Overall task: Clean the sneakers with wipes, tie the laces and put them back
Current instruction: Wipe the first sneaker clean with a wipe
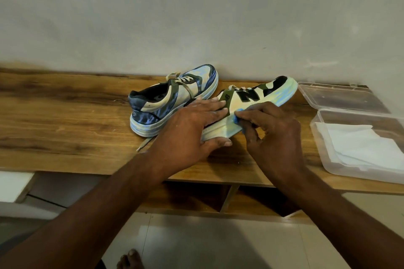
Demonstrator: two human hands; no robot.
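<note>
We see both hands on the nearer sneaker [251, 102], which lies tilted on its side on the wooden counter [65, 116], its toe pointing far and right. The left hand [192, 129] comes in from the near left with a straight forearm; its fingers are stretched flat over the heel part of the shoe and the thumb sits under the sole edge, so it grips the shoe between thumb and fingers. The right hand [273, 129] comes from the near right, its wrist bent, and its curled fingers pinch a small blue wipe [238, 119] against the side of the sole, just beside the left fingertips.

The second sneaker [172, 98] stands upright just behind the left hand, at the far side near the wall [196, 17], with its heel toward us and a loose lace [145, 143] hanging to the near side. To the right, well apart from the shoes, a clear plastic box [323, 137] stands open with white wipes [367, 146] inside, and its lid [341, 98] lies behind it. Below the counter we see a bare foot [131, 261] on the tiled floor [218, 247].
</note>
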